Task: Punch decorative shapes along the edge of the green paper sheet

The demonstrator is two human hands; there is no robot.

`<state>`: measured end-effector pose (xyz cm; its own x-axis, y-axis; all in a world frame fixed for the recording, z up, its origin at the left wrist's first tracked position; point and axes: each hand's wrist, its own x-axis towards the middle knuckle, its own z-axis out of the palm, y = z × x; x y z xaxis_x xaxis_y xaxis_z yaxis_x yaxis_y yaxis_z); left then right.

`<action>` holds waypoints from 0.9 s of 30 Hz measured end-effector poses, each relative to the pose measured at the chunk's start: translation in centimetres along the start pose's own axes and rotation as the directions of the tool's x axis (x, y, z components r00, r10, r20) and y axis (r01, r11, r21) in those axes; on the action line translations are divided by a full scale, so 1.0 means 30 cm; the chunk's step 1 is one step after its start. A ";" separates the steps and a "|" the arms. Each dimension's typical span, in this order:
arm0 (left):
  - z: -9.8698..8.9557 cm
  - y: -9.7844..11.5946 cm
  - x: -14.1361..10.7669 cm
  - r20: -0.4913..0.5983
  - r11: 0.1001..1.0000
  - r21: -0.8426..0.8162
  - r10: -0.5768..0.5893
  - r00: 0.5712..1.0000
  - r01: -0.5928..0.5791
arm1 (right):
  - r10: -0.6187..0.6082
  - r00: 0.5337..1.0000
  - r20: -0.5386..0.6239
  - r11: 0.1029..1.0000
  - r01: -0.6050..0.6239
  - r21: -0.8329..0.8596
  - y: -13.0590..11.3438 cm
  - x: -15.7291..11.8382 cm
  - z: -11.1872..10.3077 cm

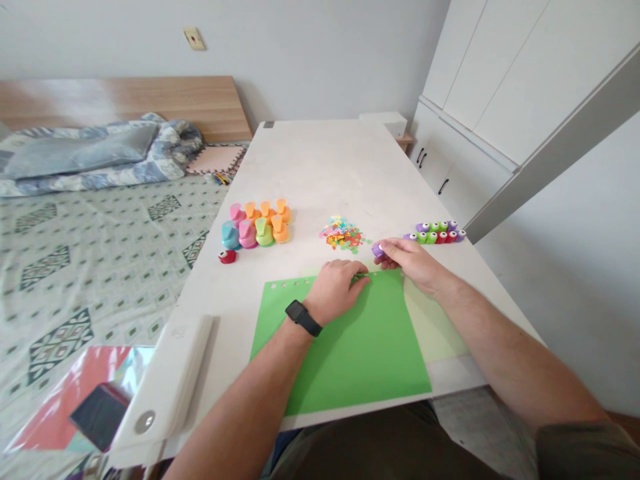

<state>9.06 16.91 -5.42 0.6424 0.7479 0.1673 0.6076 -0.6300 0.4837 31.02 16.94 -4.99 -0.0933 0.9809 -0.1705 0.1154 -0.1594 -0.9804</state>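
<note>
One white table (pixel 320 160) runs from near to far through the middle of the head view, grey wall (pixel 320 60) behind it, wall switch (pixel 194 38) up left. Green sheet (pixel 360 347) lies at the near edge, small cut holes along its far side, pale sheet (pixel 440 327) partly under it to the right. Left hand (pixel 336 287) rests on the green sheet's far edge, fingers curled; can't tell if they pinch paper. Right hand (pixel 407 260) has fingers clamped on a purple punch (pixel 379 250), just beyond the sheet's far right corner. Farther on: heap of paper cut-outs (pixel 344 233) in the middle, large coloured punches (pixel 256 225) left, with a red punch (pixel 227 257) just nearer, rows of small punches (pixel 436 233) right. Near left, long white device (pixel 167 373). Far right end of table, white box (pixel 393 122). Room: left, bed (pixel 115 227) with patterned cover, pillow (pixel 85 153), rumpled quilt (pixel 183 140), wooden headboard (pixel 125 100); wrapped coloured paper (pixel 55 407) at its near end, dark box (pixel 100 415) on top. Right, white cabinets (pixel 493 60), black handles (pixel 443 187).
</note>
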 end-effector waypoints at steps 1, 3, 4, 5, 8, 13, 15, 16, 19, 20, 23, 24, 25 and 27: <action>0.001 0.002 -0.001 0.004 1.000 0.005 0.005 1.000 -0.005 | 0.025 1.000 0.002 0.999 -0.025 0.033 0.001 0.002 0.002; 0.002 0.006 -0.003 0.013 1.000 0.020 0.013 1.000 -0.013 | 0.057 0.998 0.006 0.994 -0.057 0.094 0.005 0.005 0.004; 0.002 0.007 -0.004 0.017 0.999 0.028 0.015 1.000 -0.015 | 0.063 0.998 0.005 0.991 -0.063 0.116 0.006 0.007 0.004; 0.002 0.008 -0.005 0.020 0.999 0.035 0.016 1.000 -0.016 | 0.064 0.998 0.001 0.989 -0.064 0.132 0.007 0.008 0.004; 0.001 0.008 -0.007 0.021 0.999 0.043 0.013 1.000 -0.014 | 0.064 0.998 -0.018 0.988 -0.061 0.145 0.007 0.010 0.005; 0.002 0.006 -0.007 0.021 0.998 0.053 0.020 1.000 -0.021 | 0.045 0.999 0.011 0.993 -0.046 0.112 0.010 0.020 0.017; 0.003 0.005 -0.007 0.017 0.998 0.056 0.024 1.000 -0.025 | 0.020 1.000 0.012 0.996 -0.021 0.090 0.018 0.028 0.022; 0.004 0.005 -0.007 0.015 0.998 0.056 0.025 1.000 -0.025 | 0.005 1.000 0.005 0.997 -0.006 0.080 0.023 0.033 0.024; 0.005 0.005 -0.007 0.019 0.998 0.056 0.021 1.000 -0.022 | -0.031 0.999 -0.012 0.997 0.032 0.065 0.033 0.041 0.024; 0.005 0.005 -0.007 0.023 0.998 0.059 0.021 1.000 -0.022 | -0.039 0.999 -0.015 0.997 0.039 0.060 0.035 0.043 0.023; 0.003 0.007 -0.007 0.029 0.997 0.071 0.025 0.999 -0.027 | -0.052 0.998 -0.037 0.997 0.054 0.058 0.038 0.047 0.022; 0.003 0.007 -0.007 0.029 0.997 0.075 0.026 0.999 -0.028 | -0.057 0.997 -0.045 0.996 0.060 0.061 0.040 0.049 0.021; 0.002 0.007 -0.008 0.027 0.996 0.079 0.026 0.999 -0.028 | -0.063 0.997 -0.050 0.996 0.066 0.064 0.042 0.051 0.021; 0.001 0.008 -0.009 0.023 0.996 0.086 0.024 0.999 -0.026 | -0.069 0.996 -0.050 0.995 0.072 0.069 0.047 0.054 0.019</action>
<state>9.04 16.56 -5.38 0.6675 0.7274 0.1591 0.6286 -0.6650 0.4033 30.46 18.25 -6.71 -0.0515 0.9939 -0.0977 0.0404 -0.0957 -0.9946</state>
